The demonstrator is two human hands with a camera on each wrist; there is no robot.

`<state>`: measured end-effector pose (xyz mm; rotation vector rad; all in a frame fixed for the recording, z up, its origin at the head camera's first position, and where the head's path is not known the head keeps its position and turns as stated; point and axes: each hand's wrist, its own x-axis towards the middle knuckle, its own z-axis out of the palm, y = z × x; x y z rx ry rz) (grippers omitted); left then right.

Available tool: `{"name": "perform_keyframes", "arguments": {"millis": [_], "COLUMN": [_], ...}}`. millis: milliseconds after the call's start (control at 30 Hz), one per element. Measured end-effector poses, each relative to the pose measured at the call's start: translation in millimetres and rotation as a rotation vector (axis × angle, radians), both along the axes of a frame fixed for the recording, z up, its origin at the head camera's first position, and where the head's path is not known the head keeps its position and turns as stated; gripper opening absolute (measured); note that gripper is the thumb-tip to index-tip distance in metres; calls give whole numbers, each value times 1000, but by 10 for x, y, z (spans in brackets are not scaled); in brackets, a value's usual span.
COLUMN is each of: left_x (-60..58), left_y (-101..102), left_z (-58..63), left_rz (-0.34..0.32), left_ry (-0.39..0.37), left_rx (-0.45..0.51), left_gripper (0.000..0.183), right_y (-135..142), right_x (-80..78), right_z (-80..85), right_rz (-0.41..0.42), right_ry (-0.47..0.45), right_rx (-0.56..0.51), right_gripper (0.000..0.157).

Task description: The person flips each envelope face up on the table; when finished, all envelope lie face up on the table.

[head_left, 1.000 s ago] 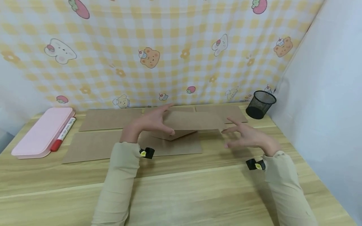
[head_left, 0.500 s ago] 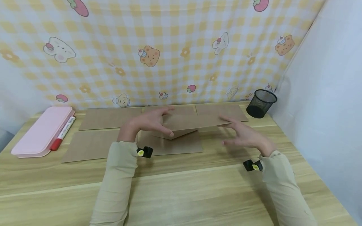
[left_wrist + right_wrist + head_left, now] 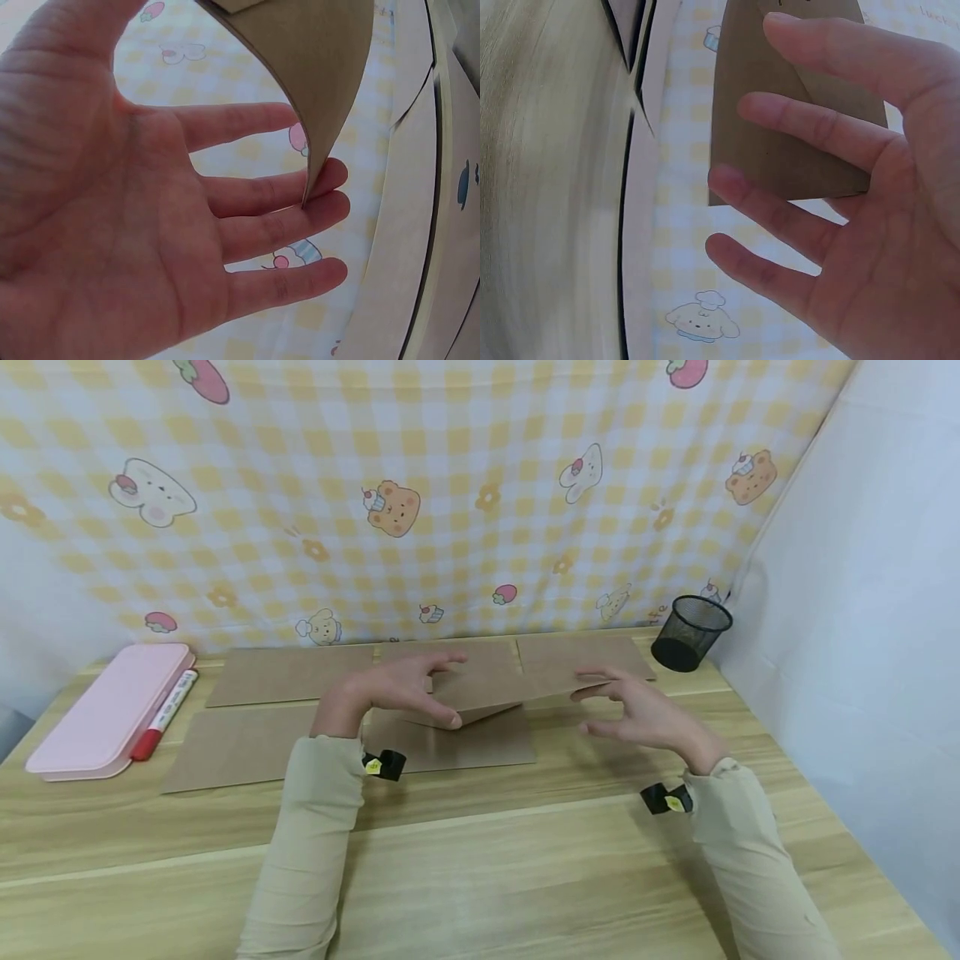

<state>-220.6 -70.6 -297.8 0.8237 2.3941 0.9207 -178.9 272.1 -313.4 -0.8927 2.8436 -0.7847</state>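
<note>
A brown kraft-paper envelope (image 3: 487,693) is held above the table between both hands, its pointed flap facing down toward the front. My left hand (image 3: 390,685) grips its left end, thumb at the near edge and fingertips at the far one. At the right end my right hand (image 3: 637,714) pinches the paper between index and middle fingers, with the thumb apart below. The right wrist view shows the underside of the envelope (image 3: 772,161) with the other fingers spread in front of it. In the left wrist view, fingertips lie along the edge of the envelope (image 3: 330,75).
Several flat brown envelopes lie in two rows, including a back-left one (image 3: 292,677) and a front-left one (image 3: 240,747). A pink case (image 3: 112,710) and a red-capped marker (image 3: 165,714) lie at left. A black mesh cup (image 3: 690,635) stands at back right, before the checked cloth (image 3: 450,443).
My right hand has moved slightly left and taken hold of the envelope's right end. The envelope has tilted, its left part dipping. My left hand has stayed nearly in place.
</note>
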Motion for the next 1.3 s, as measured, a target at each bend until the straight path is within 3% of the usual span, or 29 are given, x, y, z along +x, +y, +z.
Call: {"name": "perform_keyframes", "arguments": {"millis": [200, 400, 600, 700, 833, 967, 1300], "left_x": [-8, -12, -16, -6, -6, -17, -61], "left_y": [-18, -4, 16, 24, 36, 61, 62], "left_z": [-12, -1, 1, 29, 72, 79, 0], "left_rz": [1, -11, -25, 45, 152, 210, 275], "left_ry": [-21, -35, -34, -23, 33, 105, 277], "left_rx": [26, 53, 94, 134, 311, 455, 458], "left_gripper": [94, 92, 80, 78, 70, 45, 17], "right_y": [-2, -19, -16, 8, 34, 47, 48], "right_x": [-36, -14, -37, -52, -60, -49, -27], "right_z": [0, 26, 24, 28, 32, 49, 56], "right_rz": [22, -69, -107, -133, -167, -191, -209], "right_ry": [144, 249, 532, 611, 614, 600, 466], "right_rx": [-12, -46, -98, -124, -132, -134, -223], "right_gripper": [27, 19, 9, 9, 9, 7, 8]}}
